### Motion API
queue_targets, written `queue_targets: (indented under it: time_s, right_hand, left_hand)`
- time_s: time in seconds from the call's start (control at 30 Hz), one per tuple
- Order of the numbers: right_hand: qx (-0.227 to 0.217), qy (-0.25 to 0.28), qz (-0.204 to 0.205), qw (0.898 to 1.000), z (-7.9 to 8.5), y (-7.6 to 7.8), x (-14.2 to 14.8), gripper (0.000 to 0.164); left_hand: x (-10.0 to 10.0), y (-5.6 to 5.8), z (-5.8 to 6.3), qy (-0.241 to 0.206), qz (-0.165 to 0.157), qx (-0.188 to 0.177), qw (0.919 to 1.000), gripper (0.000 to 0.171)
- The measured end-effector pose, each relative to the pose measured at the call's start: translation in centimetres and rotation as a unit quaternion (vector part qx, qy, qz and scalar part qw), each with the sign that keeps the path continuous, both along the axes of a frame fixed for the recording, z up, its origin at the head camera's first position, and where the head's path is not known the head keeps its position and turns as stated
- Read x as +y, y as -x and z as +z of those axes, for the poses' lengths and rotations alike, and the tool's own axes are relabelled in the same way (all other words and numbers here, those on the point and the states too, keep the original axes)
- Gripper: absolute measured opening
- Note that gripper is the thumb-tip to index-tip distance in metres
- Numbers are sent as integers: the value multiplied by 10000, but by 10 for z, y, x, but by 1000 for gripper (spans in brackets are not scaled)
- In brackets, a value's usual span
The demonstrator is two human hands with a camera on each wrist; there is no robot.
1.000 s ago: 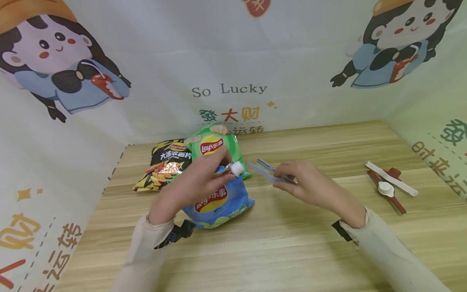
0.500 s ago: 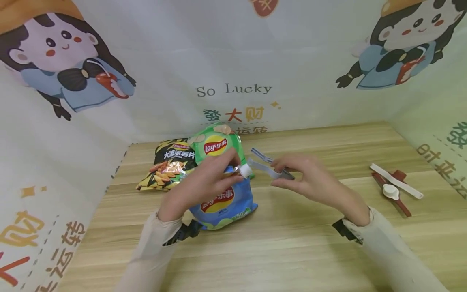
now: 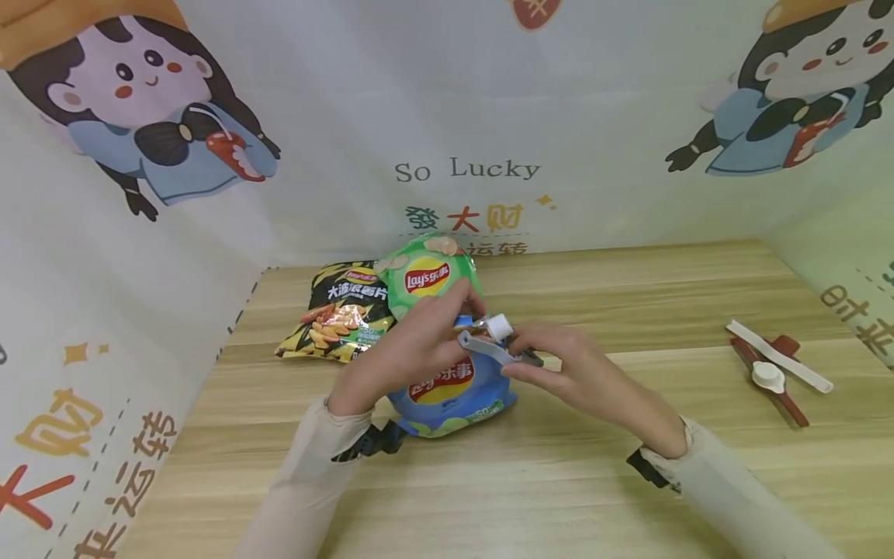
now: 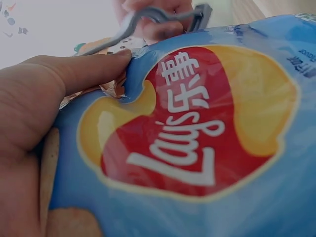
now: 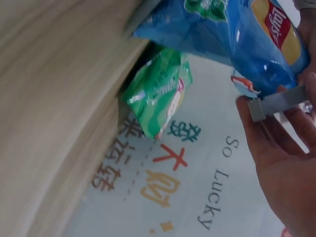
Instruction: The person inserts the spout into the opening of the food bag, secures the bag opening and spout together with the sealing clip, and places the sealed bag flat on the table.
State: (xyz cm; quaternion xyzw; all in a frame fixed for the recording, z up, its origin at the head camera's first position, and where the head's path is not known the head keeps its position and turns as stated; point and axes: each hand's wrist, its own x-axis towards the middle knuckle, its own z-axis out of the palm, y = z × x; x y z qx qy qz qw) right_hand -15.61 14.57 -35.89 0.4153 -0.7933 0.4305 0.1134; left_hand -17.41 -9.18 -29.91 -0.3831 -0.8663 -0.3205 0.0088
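Note:
My left hand [image 3: 412, 341] pinches the top of a blue Lay's chip bag [image 4: 237, 187], whose edge is bunched under the thumb [image 4: 94, 69]. A white screw cap [image 3: 499, 328] shows right by the left fingertips in the head view. My right hand [image 3: 576, 365] grips a grey plastic bag clip [image 3: 482, 345] between thumb and fingers. The clip's long arms are spread apart, and it sits at the bag's top edge. In the right wrist view a grey clip arm [image 5: 279, 103] crosses in front of the fingers. The left fingers behind the bag are hidden.
A green Lay's bag [image 3: 436, 272] and a black-and-yellow chip bag [image 3: 349, 310] lie behind and left of the blue one. On the right of the wooden table [image 3: 594, 489] lies a dark red and white clip [image 3: 768, 376] with a white cap. A printed curtain [image 3: 335, 101] surrounds the table.
The right hand has brought the clip left to the blue bag's top, closing the gap between the hands. The left hand keeps its pinch. The head view has shifted slightly.

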Motion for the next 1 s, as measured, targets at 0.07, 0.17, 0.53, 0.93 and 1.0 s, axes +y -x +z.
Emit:
queue_targets:
  time_s: [0.07,0.17,0.53,0.93,1.0]
  right_hand:
    - [-132,207,-64,9997,-2,-1,-2,12]
    - [-536,652,-107,9964,-4,-3,-5,14]
    - [-2801,2397,347,9289,-14,-8,-13,51]
    - [-3220,2570,548,9095,-16,-8,-16,66]
    - [-3400,2648,575,9006,-18,-7,-18,65]
  left_hand:
    - [2,-1,1,-36,-25,19,10000,31]
    - [3,-2,2,-91,-46,22,9999,32]
    - [10,-5,0,44,-124,41,9999,27]
    - [14,-9,-2,84,-221,107,9997,23]
    - [14,-9,-1,67,-188,110,9997,23]
